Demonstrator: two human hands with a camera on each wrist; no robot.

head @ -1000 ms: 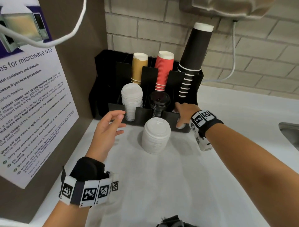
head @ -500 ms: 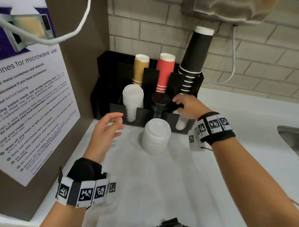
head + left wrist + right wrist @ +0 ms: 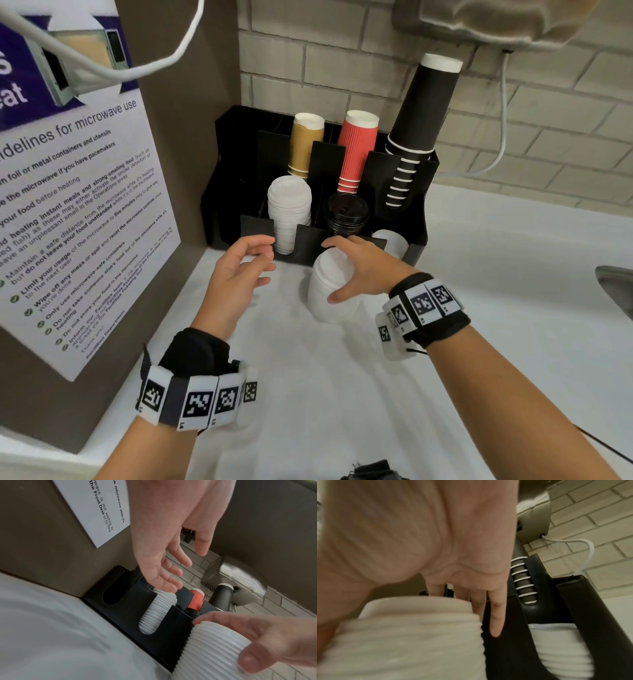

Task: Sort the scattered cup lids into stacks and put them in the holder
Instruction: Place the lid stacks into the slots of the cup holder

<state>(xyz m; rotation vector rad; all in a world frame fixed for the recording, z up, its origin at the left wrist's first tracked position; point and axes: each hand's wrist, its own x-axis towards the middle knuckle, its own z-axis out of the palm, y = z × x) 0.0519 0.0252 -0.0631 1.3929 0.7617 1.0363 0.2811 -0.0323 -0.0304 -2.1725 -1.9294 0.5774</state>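
Head view. One black plastic holder point(image 3: 419, 202) with slotted front compartments, set on the white countertop point(image 3: 342, 394) against a pale brick wall. Back row: three stacks of paper cups, one tan point(image 3: 303, 147), one red ribbed point(image 3: 356, 150), one tall black with white rims point(image 3: 416, 130). Front row: one stack of white lids point(image 3: 289, 212) in the left slot, one stack of black lids point(image 3: 346, 214) in the middle slot, one low stack of white lids point(image 3: 392, 241) in the right slot. One loose stack of white ribbed plastic lids point(image 3: 329, 291) stands on the countertop just in front of the holder. The right hand point(image 3: 356, 267) wraps it, fingers over the top and thumb on the near side. The left hand point(image 3: 239, 270) hovers beside it, fingers spread and loosely bent, holding nothing. One printed microwave notice point(image 3: 78, 212) on the brown side panel.

Left wrist view. Left hand point(image 3: 164, 555) bare and spread above the holder point(image 3: 130, 601). Loose stack point(image 3: 209, 649) shows fine stepped ridges, with the right hand's thumb point(image 3: 254, 660) pressed on its side.

Right wrist view. Blurred. Right hand point(image 3: 436, 547) over the loose stack point(image 3: 402, 642), with fingers point(image 3: 496, 615) down its far side.
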